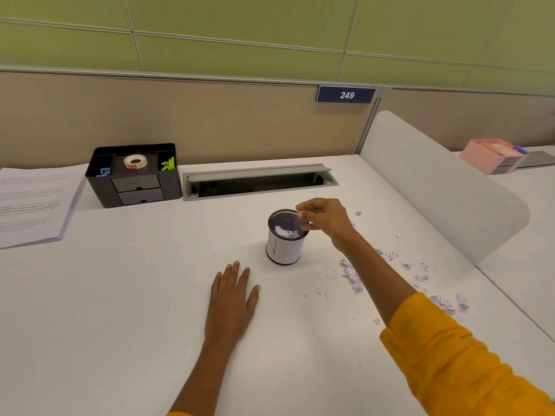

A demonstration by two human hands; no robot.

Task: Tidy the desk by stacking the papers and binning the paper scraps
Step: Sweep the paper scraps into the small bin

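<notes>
Paper scraps (356,276): featherlight, limp, easily blown, best pinched in small clusters; strewn behind the right hand (322,219), whose fingers are curled over the mesh bin (285,244), contents unseen; left hand (232,298) laid flat.

One mesh bin (284,238); one paper stack (33,202); one black organizer (133,175); one tape roll (135,162); one pink box (492,156); two hands; many scattered paper scraps (354,277), too many and too small to count.

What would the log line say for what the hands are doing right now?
right hand: over mesh cup, fingers curled | left hand: flat on desk | paper scraps: many still out
</notes>
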